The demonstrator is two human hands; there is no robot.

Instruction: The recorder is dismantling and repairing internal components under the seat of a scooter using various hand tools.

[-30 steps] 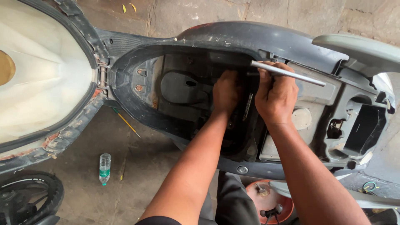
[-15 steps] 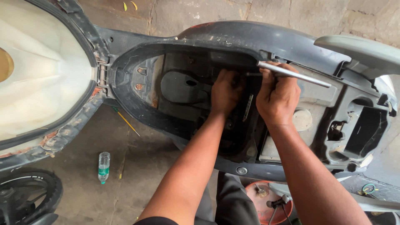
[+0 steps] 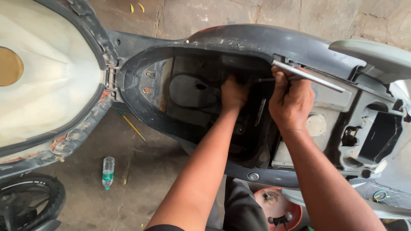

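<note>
A person is leaning over a scooter with its seat [image 3: 38, 85] tipped up on its hinge, which is leaving the dark storage well [image 3: 192, 92] open from above and giving both arms room to reach in. The right hand [image 3: 291, 102] is closing in a full fist around the handle of a T-bar wrench [image 3: 308, 77]; the silver crossbar is sticking out past the knuckles toward the scooter's rear, and the thin shaft is running from the fist leftward into the well, lying almost level. That grip is suiting a turning pull on the bar. The left hand [image 3: 233, 94] is sitting just beside the right, lower and deeper in the well, fingers curled down over the spot where the shaft's far end is pointing, seemingly steadying the tip on a fastener; whether it is actually pinching anything cannot be told, as the fingers are hiding in shadow.

The wrench is thus lying partly inside the right fist and partly between the two hands, its working end touching or nearly touching the left fingers. The grey body panel [image 3: 265, 42] is arching just beyond both hands. Behind the right wrist, nearer the person, an orange stool [image 3: 295, 209] is standing with small tools on top. Well apart from the left elbow, on the concrete floor [image 3: 141, 171], a plastic bottle [image 3: 108, 171] is lying near a tyre [image 3: 32, 199].
</note>
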